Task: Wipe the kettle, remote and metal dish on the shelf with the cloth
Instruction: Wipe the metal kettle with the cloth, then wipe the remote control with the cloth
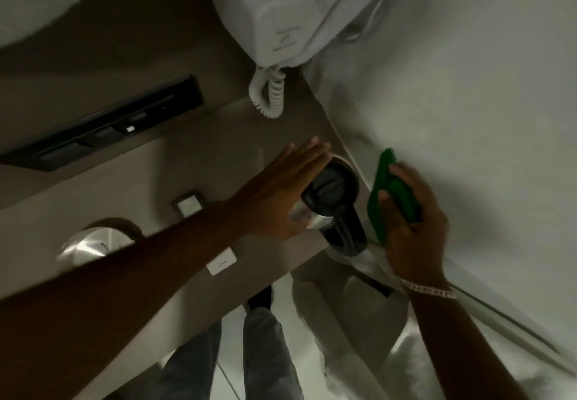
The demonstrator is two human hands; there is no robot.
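Observation:
A steel kettle with a black lid and handle stands at the right end of the brown shelf, next to the white wall. My left hand lies flat against the kettle's left side, fingers straight and together. To the kettle's right, my right hand grips a folded green cloth, which is apart from the kettle. A round metal dish sits at the shelf's left, partly hidden by my left forearm. A long black object, possibly the remote, lies further back.
A white wall-mounted hair dryer with a coiled cord hangs above the shelf's back. Two small white sachets lie on the shelf. Below the shelf edge I see my legs and a pale floor.

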